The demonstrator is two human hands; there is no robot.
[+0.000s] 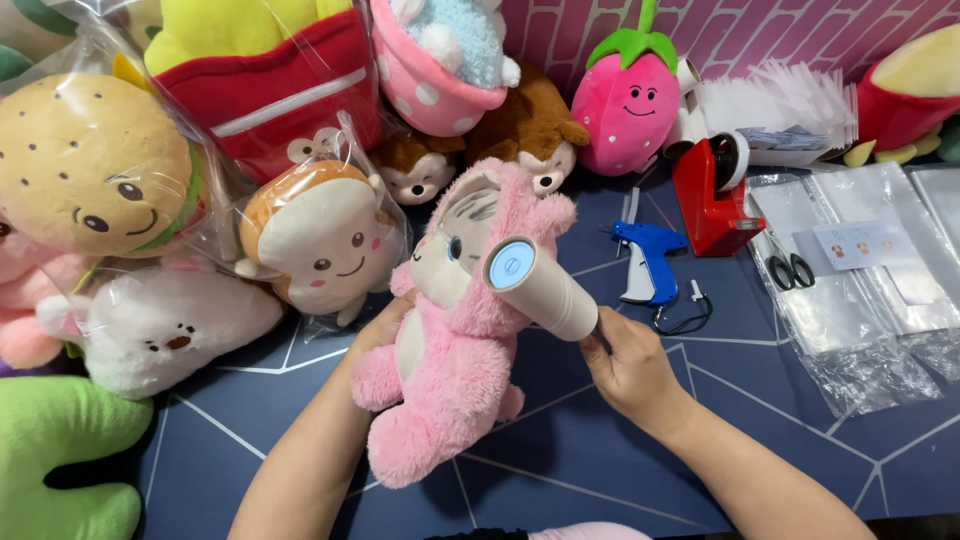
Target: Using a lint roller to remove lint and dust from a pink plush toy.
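With our left hand (385,325) gripping the pink plush (455,330) from behind, above the tabletop (600,450), our right hand (630,365) clasps the lint roller (540,288) against its head; we judge short, light strokes best.

Both forearms come up from the bottom edge, bare all the way, no sleeves in sight. The left hand (378,325) shows no ring, watch or band at the wrist. The right hand (630,365) is bare as well, no glove, its fingers (606,325) plain, wrist uncovered. Nails too small to judge from here. Nothing else worn shows.
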